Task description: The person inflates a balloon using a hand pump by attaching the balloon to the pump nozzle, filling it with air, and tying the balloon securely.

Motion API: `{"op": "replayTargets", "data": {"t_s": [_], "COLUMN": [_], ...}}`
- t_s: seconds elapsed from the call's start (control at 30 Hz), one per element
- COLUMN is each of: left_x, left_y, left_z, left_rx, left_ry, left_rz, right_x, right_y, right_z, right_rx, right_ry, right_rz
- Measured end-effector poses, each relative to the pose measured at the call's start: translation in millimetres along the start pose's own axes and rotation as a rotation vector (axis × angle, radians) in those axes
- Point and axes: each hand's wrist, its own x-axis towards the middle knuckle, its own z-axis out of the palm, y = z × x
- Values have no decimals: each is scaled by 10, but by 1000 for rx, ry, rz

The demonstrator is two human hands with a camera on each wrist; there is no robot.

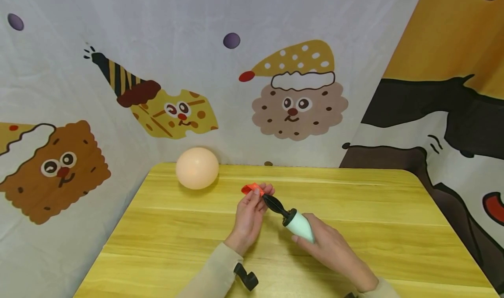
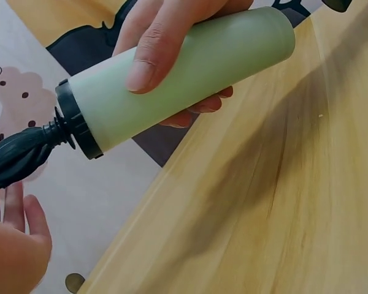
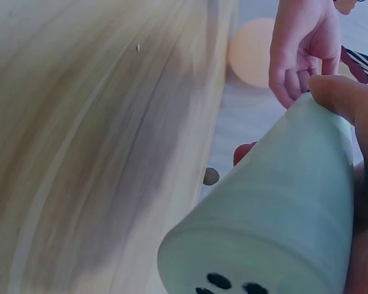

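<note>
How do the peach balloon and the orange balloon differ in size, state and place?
The peach balloon is big and round; the orange balloon is small and limp.
The peach balloon sits at the back of the table, untouched; the orange balloon is pinched in the left hand, at the tip of the pump.
Both look plain, without any visible print.

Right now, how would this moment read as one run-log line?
right hand: grips pale green pump | left hand: pinches limp orange-red balloon at black nozzle | peach balloon: inflated, on table
</note>
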Motion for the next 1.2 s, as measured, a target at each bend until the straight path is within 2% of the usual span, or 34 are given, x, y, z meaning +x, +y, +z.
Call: {"op": "replayTargets", "data": {"t_s": [0.37,0.7,1.0,1.1,1.2], "left_x": [-25,-32,-32,-29,-15], "left_y": [-42,-115,-128,-104,-72], "left_z": [-1,24,27,24,21], "left_rx": [2,56,131,119,69], "left_ry": [-24,-4,-63,-95,-132], "left_rz": [4,66,88,66,22], "right_x": [11,38,33,32,34], "right_y": [-44,-79,-121,-143,-160], "right_z": [17,75,76,67,50], "right_rx": [5,51,63,82,102], "right_ry": [8,-22,-25,-17,0], "right_rz": [-34,-66,-82,-77,-68]}}
